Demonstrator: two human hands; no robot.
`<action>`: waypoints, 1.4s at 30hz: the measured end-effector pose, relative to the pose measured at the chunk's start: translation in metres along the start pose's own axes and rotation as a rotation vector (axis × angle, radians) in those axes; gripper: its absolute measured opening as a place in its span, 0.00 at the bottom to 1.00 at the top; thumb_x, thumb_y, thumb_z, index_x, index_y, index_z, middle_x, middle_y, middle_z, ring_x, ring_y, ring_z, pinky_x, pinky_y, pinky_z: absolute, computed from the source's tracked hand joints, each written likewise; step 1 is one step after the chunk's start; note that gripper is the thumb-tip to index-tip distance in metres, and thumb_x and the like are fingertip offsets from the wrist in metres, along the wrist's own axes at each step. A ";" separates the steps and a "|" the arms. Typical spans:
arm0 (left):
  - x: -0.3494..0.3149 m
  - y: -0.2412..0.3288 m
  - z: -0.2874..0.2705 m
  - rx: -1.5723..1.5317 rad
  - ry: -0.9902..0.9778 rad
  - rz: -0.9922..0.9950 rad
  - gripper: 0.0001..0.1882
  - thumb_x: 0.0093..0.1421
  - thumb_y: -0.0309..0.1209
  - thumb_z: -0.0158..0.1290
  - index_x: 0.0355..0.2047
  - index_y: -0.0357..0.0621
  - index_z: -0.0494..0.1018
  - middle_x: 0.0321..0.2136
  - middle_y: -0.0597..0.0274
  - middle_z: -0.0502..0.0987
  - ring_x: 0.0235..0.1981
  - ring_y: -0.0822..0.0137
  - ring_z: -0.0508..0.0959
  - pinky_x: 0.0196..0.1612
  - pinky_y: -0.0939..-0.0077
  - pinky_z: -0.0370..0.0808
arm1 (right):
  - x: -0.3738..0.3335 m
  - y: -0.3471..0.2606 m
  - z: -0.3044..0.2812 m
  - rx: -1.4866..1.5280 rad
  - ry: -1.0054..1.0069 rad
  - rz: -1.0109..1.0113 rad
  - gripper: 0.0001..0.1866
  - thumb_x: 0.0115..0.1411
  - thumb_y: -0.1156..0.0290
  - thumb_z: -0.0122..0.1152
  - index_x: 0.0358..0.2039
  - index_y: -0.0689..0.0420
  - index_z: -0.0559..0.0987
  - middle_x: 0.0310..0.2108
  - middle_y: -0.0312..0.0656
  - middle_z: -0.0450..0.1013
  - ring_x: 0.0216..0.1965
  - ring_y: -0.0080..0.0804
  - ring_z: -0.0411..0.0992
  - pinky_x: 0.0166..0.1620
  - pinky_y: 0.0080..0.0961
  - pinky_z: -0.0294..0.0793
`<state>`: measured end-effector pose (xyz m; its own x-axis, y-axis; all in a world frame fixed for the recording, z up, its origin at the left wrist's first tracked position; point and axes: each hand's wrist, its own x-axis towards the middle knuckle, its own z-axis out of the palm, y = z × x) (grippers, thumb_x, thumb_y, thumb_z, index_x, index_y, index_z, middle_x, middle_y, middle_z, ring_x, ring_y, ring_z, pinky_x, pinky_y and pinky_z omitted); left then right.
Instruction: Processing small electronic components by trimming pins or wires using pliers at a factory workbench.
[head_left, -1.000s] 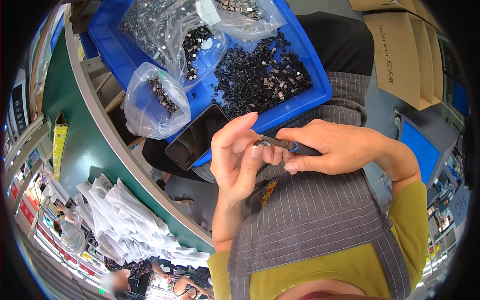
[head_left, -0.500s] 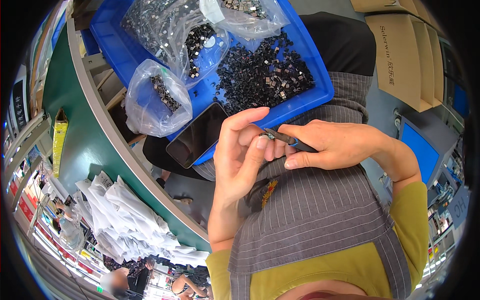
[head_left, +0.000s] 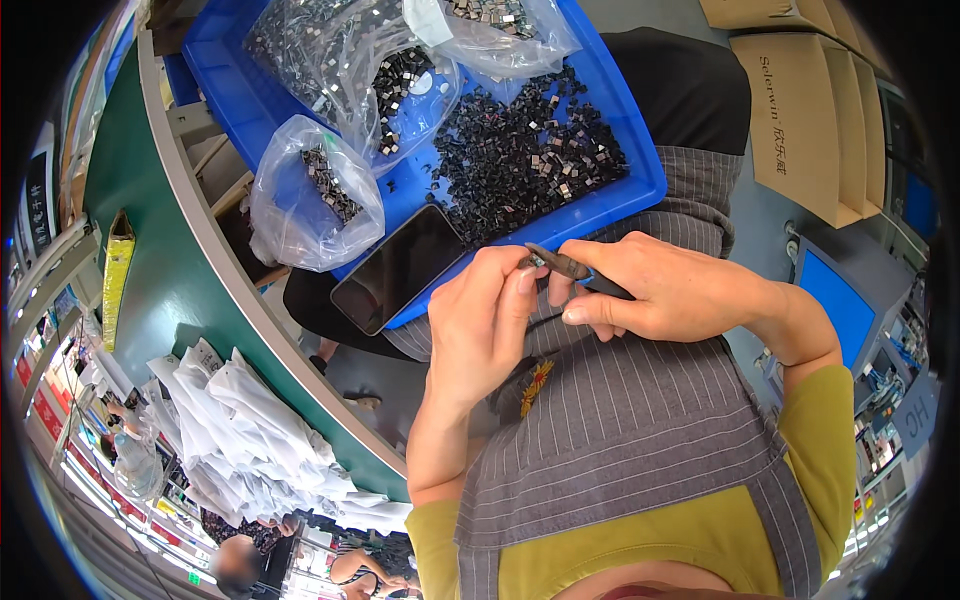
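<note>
Small part (head_left: pixel 538 262) is pinched by left hand (head_left: pixel 476 325), at its 1 o'clock; pliers (head_left: pixel 606 286) are gripped by right hand (head_left: pixel 680 292), pointed toward 10 o'clock at part.

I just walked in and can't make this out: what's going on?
The person's left hand pinches a tiny part, too small to identify, while the right hand grips a dark plier-like tool with its tip at that part. Beyond the hands, a blue tray holds a heap of small, mostly black pieces and clear plastic bags. A phone lies at the tray's near corner.
</note>
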<state>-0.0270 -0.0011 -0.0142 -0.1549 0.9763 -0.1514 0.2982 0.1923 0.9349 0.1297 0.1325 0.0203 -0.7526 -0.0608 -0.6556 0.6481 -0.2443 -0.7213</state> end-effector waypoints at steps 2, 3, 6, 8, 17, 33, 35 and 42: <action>0.004 0.002 0.003 0.174 0.042 0.144 0.03 0.62 0.21 0.46 0.33 0.35 0.70 0.20 0.61 0.72 0.16 0.76 0.70 0.20 0.83 0.65 | 0.000 0.002 0.001 -0.005 0.011 -0.010 0.17 0.63 0.60 0.49 0.40 0.63 0.68 0.24 0.45 0.73 0.28 0.37 0.74 0.35 0.35 0.69; 0.004 0.000 0.005 0.175 0.070 0.221 0.03 0.61 0.21 0.47 0.32 0.35 0.70 0.20 0.60 0.72 0.16 0.75 0.70 0.20 0.83 0.65 | 0.000 0.003 0.001 -0.010 0.023 -0.020 0.18 0.63 0.59 0.50 0.41 0.64 0.68 0.25 0.45 0.73 0.28 0.37 0.74 0.36 0.34 0.70; 0.003 -0.002 0.006 0.080 0.080 0.249 0.04 0.62 0.21 0.46 0.32 0.34 0.70 0.20 0.61 0.72 0.16 0.76 0.70 0.19 0.84 0.65 | -0.004 0.004 -0.001 -0.003 0.011 -0.054 0.20 0.63 0.58 0.50 0.43 0.64 0.68 0.32 0.48 0.74 0.33 0.41 0.75 0.39 0.35 0.70; 0.005 0.003 0.001 -0.151 -0.023 0.056 0.06 0.63 0.24 0.46 0.32 0.33 0.71 0.20 0.63 0.73 0.17 0.78 0.69 0.19 0.86 0.64 | -0.003 0.017 0.000 -0.095 0.052 -0.155 0.20 0.63 0.57 0.50 0.44 0.64 0.68 0.34 0.49 0.74 0.36 0.44 0.74 0.41 0.35 0.70; 0.006 -0.002 0.000 -0.145 -0.073 0.079 0.08 0.65 0.26 0.44 0.33 0.34 0.70 0.19 0.65 0.72 0.17 0.80 0.67 0.18 0.87 0.62 | -0.003 0.013 -0.010 -0.153 -0.054 -0.163 0.20 0.63 0.59 0.49 0.45 0.64 0.67 0.37 0.52 0.73 0.42 0.50 0.71 0.44 0.39 0.67; 0.008 0.001 0.001 -0.212 -0.111 -0.002 0.08 0.65 0.27 0.44 0.31 0.35 0.70 0.17 0.67 0.69 0.16 0.82 0.64 0.18 0.88 0.57 | 0.000 0.017 -0.012 -0.179 -0.100 -0.139 0.20 0.64 0.58 0.50 0.45 0.64 0.66 0.33 0.51 0.71 0.39 0.49 0.70 0.42 0.38 0.67; 0.005 -0.003 0.000 -0.220 -0.115 -0.010 0.08 0.65 0.27 0.44 0.31 0.35 0.70 0.17 0.67 0.69 0.16 0.82 0.64 0.18 0.88 0.57 | 0.000 0.016 -0.011 -0.167 -0.108 -0.130 0.20 0.64 0.58 0.50 0.45 0.64 0.66 0.33 0.51 0.71 0.39 0.48 0.70 0.42 0.38 0.67; 0.007 -0.001 -0.003 -0.185 -0.124 0.006 0.03 0.61 0.22 0.48 0.30 0.37 0.71 0.18 0.63 0.71 0.17 0.72 0.71 0.21 0.80 0.66 | -0.001 0.021 -0.008 -0.189 -0.075 -0.146 0.21 0.64 0.58 0.50 0.44 0.64 0.66 0.35 0.51 0.72 0.38 0.49 0.71 0.42 0.38 0.67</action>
<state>-0.0307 0.0058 -0.0152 -0.0332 0.9843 -0.1736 0.1195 0.1763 0.9771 0.1451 0.1354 0.0045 -0.8417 -0.1120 -0.5282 0.5369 -0.0709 -0.8407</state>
